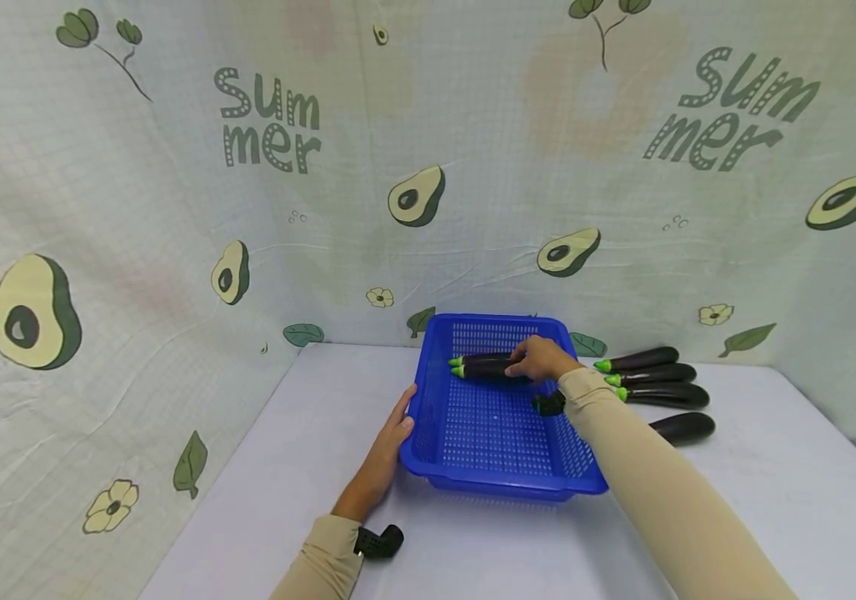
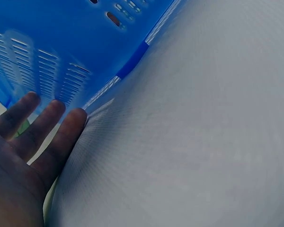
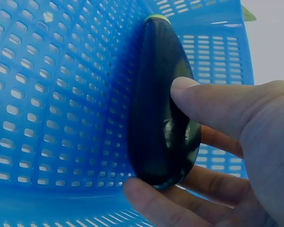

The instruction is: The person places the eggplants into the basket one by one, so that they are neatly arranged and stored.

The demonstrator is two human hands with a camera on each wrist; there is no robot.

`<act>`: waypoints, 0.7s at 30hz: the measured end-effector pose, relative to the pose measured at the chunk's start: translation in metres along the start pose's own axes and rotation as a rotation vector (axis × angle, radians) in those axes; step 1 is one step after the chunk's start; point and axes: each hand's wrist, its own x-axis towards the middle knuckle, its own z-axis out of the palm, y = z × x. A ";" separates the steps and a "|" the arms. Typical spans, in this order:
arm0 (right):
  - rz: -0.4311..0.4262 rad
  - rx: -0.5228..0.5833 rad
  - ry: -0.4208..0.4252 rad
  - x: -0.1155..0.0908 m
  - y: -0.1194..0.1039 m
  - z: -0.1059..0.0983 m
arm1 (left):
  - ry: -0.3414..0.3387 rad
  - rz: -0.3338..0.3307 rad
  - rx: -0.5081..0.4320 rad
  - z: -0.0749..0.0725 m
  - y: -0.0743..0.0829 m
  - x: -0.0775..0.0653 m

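Note:
A blue perforated plastic basket stands on the white table. Inside it, near the far wall, two dark purple eggplants lie side by side, green stem ends to the left. My right hand holds the nearer eggplant by its thick end; the farther eggplant is partly hidden. In the right wrist view, the thumb lies on the side of this eggplant and fingertips reach under its rounded end. My left hand touches the basket's left side. Its extended fingers meet the slotted wall in the left wrist view.
Several more eggplants lie on the table right of the basket, the nearest one partly covered by the right sleeve. A printed cloth hangs behind the table and along its sides. A dark device sits on the left wrist.

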 end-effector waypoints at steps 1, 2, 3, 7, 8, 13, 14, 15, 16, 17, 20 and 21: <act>-0.003 -0.009 -0.001 0.000 0.000 0.000 | 0.000 -0.001 0.000 0.000 0.000 0.000; -0.001 -0.014 -0.003 0.000 0.000 0.001 | -0.002 -0.003 0.000 0.000 0.000 0.000; -0.002 -0.017 -0.004 0.001 0.000 0.001 | -0.004 0.001 -0.002 0.000 0.000 0.000; 0.001 -0.018 -0.022 0.002 0.000 0.001 | -0.009 0.000 0.001 -0.001 -0.001 0.000; 0.002 -0.016 -0.028 0.003 0.001 0.000 | -0.010 0.003 -0.001 -0.001 -0.001 0.000; 0.001 -0.014 -0.044 0.006 0.002 0.000 | 0.003 0.014 -0.001 -0.001 0.000 0.001; -0.005 -0.020 -0.040 0.006 0.001 0.000 | 0.006 0.017 0.002 -0.001 0.000 0.001; -0.006 -0.020 -0.038 0.005 0.001 -0.001 | 0.008 0.020 0.005 -0.001 0.000 0.001; -0.006 -0.022 -0.033 0.004 0.000 -0.001 | 0.008 0.022 0.006 -0.001 0.000 0.001; -0.011 -0.026 -0.030 0.002 -0.002 -0.001 | 0.005 0.025 0.006 -0.001 0.000 0.000; -0.038 -0.056 -0.023 -0.003 -0.005 -0.003 | -0.001 0.027 0.006 -0.001 0.000 0.000; -0.040 -0.058 -0.026 -0.004 -0.005 -0.003 | -0.003 0.027 0.002 -0.001 0.000 0.000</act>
